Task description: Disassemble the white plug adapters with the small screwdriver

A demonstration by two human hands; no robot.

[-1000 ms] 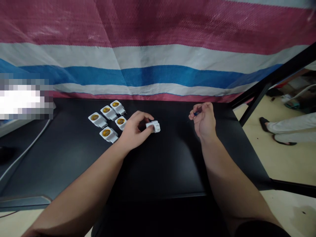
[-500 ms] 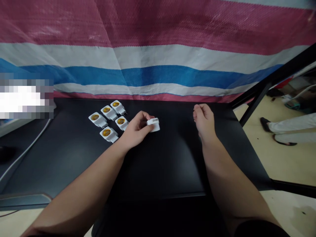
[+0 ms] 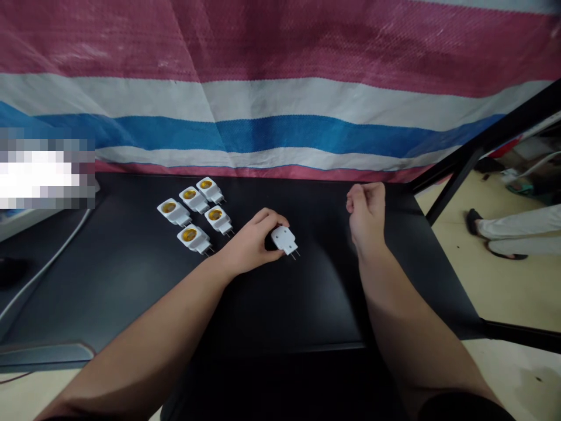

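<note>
A white plug-in lamp socket is between the thumb and fingers of my left hand, just over the black table. Its flat back with small holes faces up, and its two metal pins point to the lower right. Left of that hand, several like sockets lie with their gold-lined openings upward; the nearest one is close to my left wrist. My right hand is closed in a fist at the right, apart from the sockets. Whatever its fingers may hold is hidden.
Behind the black table hangs a striped plastic sheet. A white cable runs along the left side, near a blurred-out bright object. A black metal frame borders the right, with a person's legs beyond.
My left hand has come slightly toward me and right, turning the lamp socket so its holed back and pins show. My right fist has shifted a little to the right.
</note>
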